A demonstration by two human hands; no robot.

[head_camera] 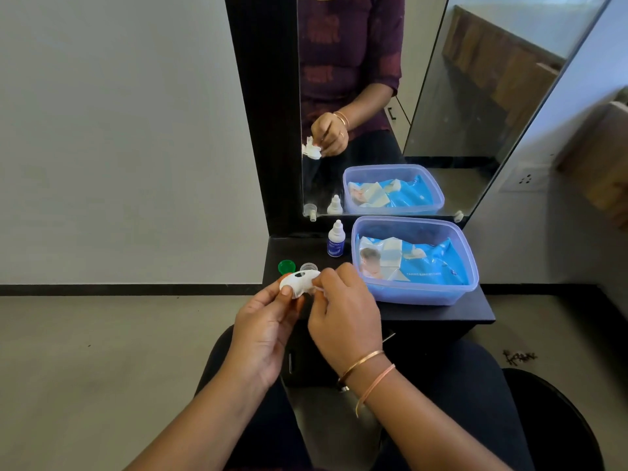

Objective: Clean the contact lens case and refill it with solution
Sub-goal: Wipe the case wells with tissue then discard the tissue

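Left hand point(265, 329) grips the case point(295, 283), right hand point(343, 314) pinches a wipe point(315, 289) — rubbing too hard could flick the case loose.

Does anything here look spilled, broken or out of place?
Nothing stands out. The solution bottle stands upright on the black shelf; no spill shows. A green cap and a clear cap lie loose near the shelf's left edge while the left hand holds the lens case and the right hand pinches a white wipe at it.
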